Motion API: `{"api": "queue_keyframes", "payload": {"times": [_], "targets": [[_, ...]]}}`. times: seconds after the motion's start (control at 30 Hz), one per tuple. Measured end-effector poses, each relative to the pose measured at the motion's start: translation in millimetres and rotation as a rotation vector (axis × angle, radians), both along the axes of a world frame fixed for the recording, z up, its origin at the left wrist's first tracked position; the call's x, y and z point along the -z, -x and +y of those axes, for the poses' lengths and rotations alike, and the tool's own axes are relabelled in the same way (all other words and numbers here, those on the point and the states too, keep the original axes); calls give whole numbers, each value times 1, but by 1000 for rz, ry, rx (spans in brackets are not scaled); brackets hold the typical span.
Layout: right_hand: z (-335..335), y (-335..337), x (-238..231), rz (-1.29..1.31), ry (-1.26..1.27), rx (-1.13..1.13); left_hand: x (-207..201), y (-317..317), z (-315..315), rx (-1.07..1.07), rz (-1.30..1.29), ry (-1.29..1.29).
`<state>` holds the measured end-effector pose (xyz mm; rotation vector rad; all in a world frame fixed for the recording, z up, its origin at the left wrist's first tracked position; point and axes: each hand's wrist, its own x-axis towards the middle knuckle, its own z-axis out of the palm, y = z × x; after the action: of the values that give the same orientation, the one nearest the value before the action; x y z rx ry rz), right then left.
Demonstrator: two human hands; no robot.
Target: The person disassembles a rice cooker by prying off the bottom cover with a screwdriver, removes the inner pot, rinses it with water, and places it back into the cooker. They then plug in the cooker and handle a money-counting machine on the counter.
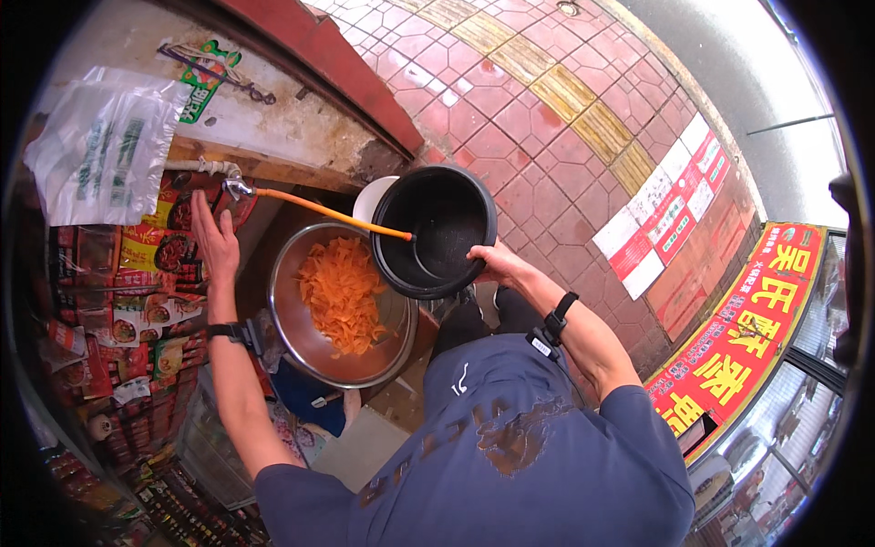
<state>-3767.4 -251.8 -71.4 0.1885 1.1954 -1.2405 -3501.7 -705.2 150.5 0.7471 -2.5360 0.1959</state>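
My right hand [497, 262] grips the rim of a round black basin [390, 264], which is tilted toward me. An orange hose [319, 205] runs from a metal tap [239, 188] over the basin's edge, and its end lies inside the basin. Whether water flows from it cannot be made out. My left hand [215, 239] is raised just below and left of the tap, fingers stretched out, holding nothing. Between my arms stands a wide steel bowl [290, 314] with a heap of thin orange slices [342, 294], which look like carrot.
A white container [369, 196] sits partly hidden behind the basin. Clear plastic bags [109, 150] hang at the left above racks of red food packets [150, 314]. Red paving [529, 196] lies ahead, with cardboard [702, 273] on it. A red and yellow sign [743, 342] stands right.
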Motion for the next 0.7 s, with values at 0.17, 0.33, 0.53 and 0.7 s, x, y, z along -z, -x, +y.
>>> {"api": "queue_keyframes", "payload": {"times": [0.17, 0.33, 0.53, 0.7], "targets": [[-6, 4, 9, -64, 5, -19, -5, 15, -29, 77, -315, -191], [-1, 5, 21, -133, 9, -2, 6, 28, -39, 175, -278, -156], [-1, 2, 35, -111, 30, 27, 18, 60, -47, -107, -327, -20], [-3, 0, 42, -58, 25, 7, 21, 64, -42, -141, -222, -73]]}}
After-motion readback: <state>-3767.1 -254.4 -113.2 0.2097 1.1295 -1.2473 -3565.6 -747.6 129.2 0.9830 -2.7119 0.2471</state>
